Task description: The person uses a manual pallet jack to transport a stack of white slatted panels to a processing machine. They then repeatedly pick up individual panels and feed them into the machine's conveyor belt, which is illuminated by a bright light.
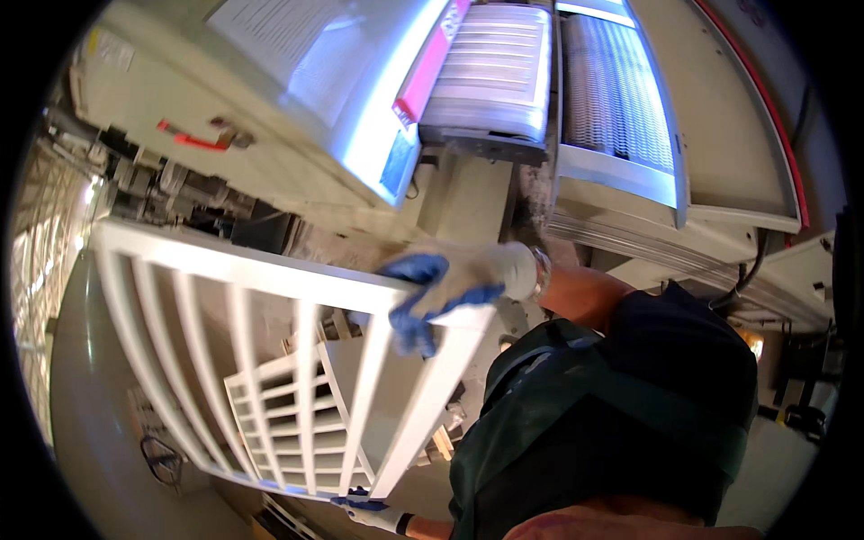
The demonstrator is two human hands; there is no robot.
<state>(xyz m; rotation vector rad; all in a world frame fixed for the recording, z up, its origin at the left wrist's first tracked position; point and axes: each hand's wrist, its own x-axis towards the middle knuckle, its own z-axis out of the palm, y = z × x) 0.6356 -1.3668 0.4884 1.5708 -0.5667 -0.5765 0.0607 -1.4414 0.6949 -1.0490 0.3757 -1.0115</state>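
Gripping a white slatted panel at two places, the person holds it out across the left and middle of the frame. One gloved hand, white with blue palm and fingers, is clamped over the panel's top rail near its upper right corner, at the centre of the picture; its forearm runs off to the right past a wristband to a dark sleeve. Which arm this is cannot be read with certainty, though it comes from the right. The other gloved hand sits at the bottom edge of the frame, fingers curled on the panel's lower right corner. The two hands are well apart, one at each end of the panel's right-hand side rail.

Lengthwise, the panel runs from the centre of the frame toward the left edge, its top rail slanting up to the left, and its slats run down from that rail toward the lower middle. It is tilted, with its far end at the left.

Seen through the slats, a second, smaller white slatted panel lies below. Above, a large pale machine fills the upper frame, with a ribbed conveyor and a mesh belt at upper centre and right. A grey floor shows at lower left.
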